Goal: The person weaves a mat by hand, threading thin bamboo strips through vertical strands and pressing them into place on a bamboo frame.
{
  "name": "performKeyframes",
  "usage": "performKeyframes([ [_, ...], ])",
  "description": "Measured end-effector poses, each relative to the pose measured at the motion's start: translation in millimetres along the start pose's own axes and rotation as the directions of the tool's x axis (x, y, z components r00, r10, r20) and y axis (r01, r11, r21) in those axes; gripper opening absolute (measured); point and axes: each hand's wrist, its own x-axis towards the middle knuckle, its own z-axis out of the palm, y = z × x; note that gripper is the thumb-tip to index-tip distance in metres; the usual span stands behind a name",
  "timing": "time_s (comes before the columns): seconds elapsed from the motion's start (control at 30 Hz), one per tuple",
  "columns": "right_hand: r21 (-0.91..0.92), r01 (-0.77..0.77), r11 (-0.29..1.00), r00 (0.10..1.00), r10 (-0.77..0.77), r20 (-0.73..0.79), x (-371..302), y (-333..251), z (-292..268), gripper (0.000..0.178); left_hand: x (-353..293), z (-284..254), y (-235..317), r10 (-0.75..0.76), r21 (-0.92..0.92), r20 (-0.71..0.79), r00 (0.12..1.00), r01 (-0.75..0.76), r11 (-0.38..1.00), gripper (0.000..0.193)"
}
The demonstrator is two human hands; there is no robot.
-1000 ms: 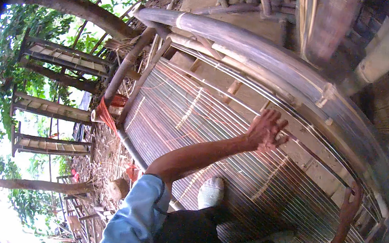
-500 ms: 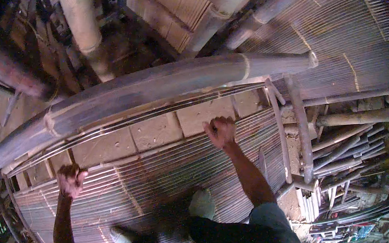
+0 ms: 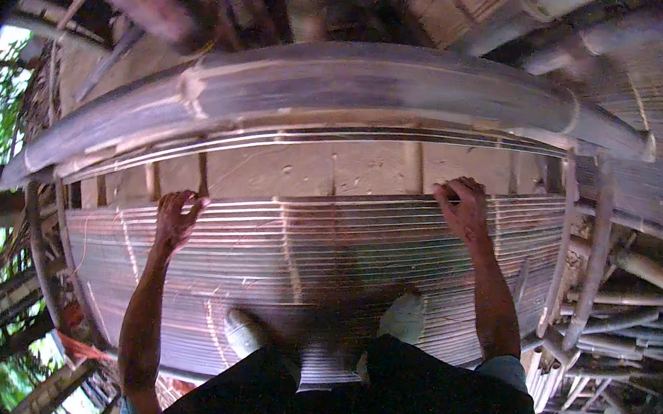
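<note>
A wide mat of thin bamboo slats [image 3: 360, 244], bound by pale cross ties, stretches below a thick bamboo pole [image 3: 380, 81]. At the mat's far edge on the left, my left hand [image 3: 177, 219] has its fingers closed in a pinch on the edge slat. My right hand [image 3: 465, 211] curls around the same edge further right, fingers closed. The slat itself is mostly hidden inside both hands. My two pale shoes [image 3: 403, 317] stand on the mat.
Thin pale strips [image 3: 273, 140] run along under the pole, above a strip of bare earth [image 3: 303, 170]. A wooden frame [image 3: 593, 256] stands at the mat's right end, with stacked bamboo poles [image 3: 621, 346] beyond. Another slatted mat [image 3: 662, 140] lies at the far right.
The view has turned, so the pole and mat now lie more level and greenery shows at the left. Both hands stay closed at the mat's far edge.
</note>
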Motion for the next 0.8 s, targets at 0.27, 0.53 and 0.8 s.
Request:
performKeyframes([
  [0.27, -0.053, -0.006, 0.999, 0.965, 0.019, 0.26, 6, -2, -17, 0.031, 5, -7, 10, 0.122, -0.187, 0.004, 0.993, -0.119, 0.975, 0.032],
  [0.53, -0.051, -0.09, 0.995, 0.977, 0.098, 0.188, -7, -2, -15, 0.016, 9, -6, 22, 0.114, -0.18, -0.065, 0.991, -0.124, 0.976, 0.031],
  [0.8, -0.268, 0.028, 0.963, 0.967, 0.042, 0.251, 6, 9, -19, 0.01, 3, -3, 26, -0.185, -0.277, 0.02, 0.983, 0.183, 0.943, 0.058],
])
